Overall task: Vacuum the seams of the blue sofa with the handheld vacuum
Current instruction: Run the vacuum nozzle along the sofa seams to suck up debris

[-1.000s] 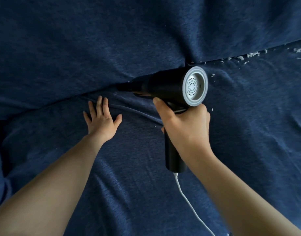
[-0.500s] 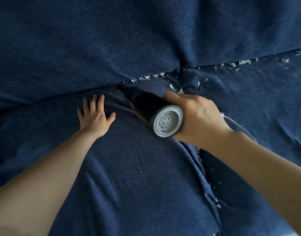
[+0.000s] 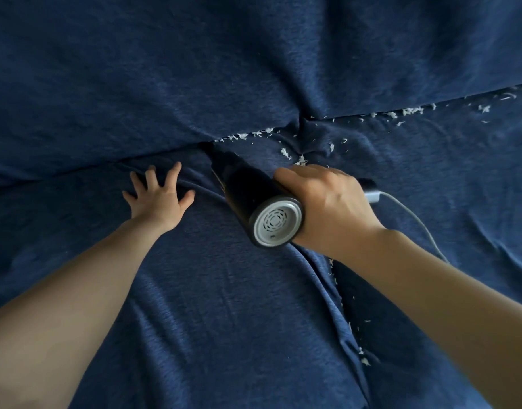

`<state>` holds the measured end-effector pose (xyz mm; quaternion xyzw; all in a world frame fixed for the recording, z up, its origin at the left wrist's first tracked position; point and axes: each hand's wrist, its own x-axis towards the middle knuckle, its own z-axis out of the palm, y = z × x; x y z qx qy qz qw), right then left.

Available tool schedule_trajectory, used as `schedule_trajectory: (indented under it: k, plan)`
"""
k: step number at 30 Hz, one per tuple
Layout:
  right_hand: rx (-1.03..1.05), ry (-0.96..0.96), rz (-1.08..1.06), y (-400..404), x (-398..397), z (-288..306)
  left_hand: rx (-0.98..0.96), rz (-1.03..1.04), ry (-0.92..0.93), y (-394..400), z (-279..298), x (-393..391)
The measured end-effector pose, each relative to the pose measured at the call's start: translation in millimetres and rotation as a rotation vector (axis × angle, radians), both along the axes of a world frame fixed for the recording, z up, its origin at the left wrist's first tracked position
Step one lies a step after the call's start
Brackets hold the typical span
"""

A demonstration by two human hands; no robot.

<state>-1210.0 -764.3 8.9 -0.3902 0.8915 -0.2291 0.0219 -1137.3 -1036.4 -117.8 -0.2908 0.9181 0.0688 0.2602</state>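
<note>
White crumbs (image 3: 407,111) lie scattered along the back seam of the blue sofa (image 3: 195,305), to the right of the handheld vacuum (image 3: 248,196), and more trail down the seam between the two seat cushions below it. The vacuum's black nozzle pokes into the back seam, its grey vented end facing up toward us. The right hand (image 3: 327,205) is wrapped round its grip; a white cord (image 3: 413,216) runs off to the right over the cushion. Left of the vacuum, the left hand (image 3: 156,196) lies flat with fingers spread, pressing the wrinkled fabric just below the seam.
</note>
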Motion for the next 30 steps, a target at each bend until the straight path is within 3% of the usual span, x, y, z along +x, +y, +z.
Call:
schedule_trajectory:
  k: [9,19,23,30]
  plan:
    - [-0.03,0.06,0.023,5,3,5,0.081,0.017,0.033,0,2,-7]
    - [0.028,-0.029,-0.022,-4,-6,-8,0.083,0.022,0.026,0,4,-9]
    - [0.037,-0.017,0.008,7,-8,-2,-0.007,-0.034,0.04,8,6,-12]
    - [-0.026,-0.039,0.003,20,-13,4,0.06,-0.143,0.14,21,2,-35]
